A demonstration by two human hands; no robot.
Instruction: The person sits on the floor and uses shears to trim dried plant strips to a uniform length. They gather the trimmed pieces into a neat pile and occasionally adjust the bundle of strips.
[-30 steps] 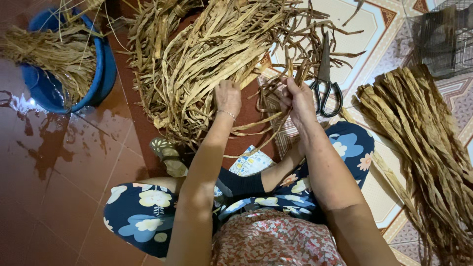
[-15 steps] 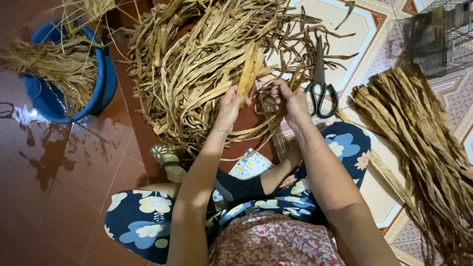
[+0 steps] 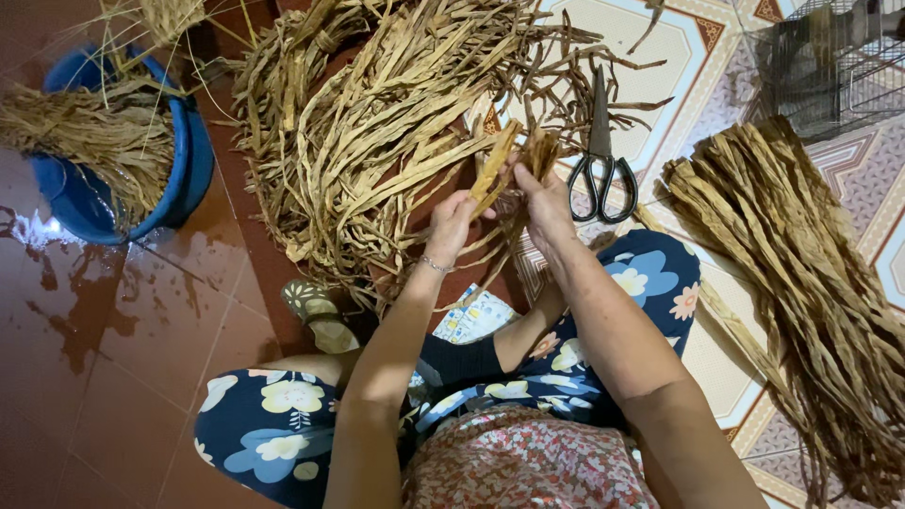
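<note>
Head view: both hands, left (image 3: 452, 221) and right (image 3: 545, 203), closed around one dried leaf strip (image 3: 497, 165).

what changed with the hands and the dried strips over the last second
Both hands rose off the big pile of dried tan leaf strips. The left hand has taken hold of a folded strip and lifted it; the right hand came up beside it, gripping strips too. The black-handled scissors, blue bucket and right-side bundle stayed put.

Tan, straw-coloured dried strips (image 3: 377, 141) lie heaped on reddish-brown floor tiles (image 3: 123, 377). The bucket (image 3: 189, 170) is bright blue. Scissors (image 3: 601, 174) have black handles. Trousers (image 3: 273, 424) are navy with cream and pale blue flowers.
</note>
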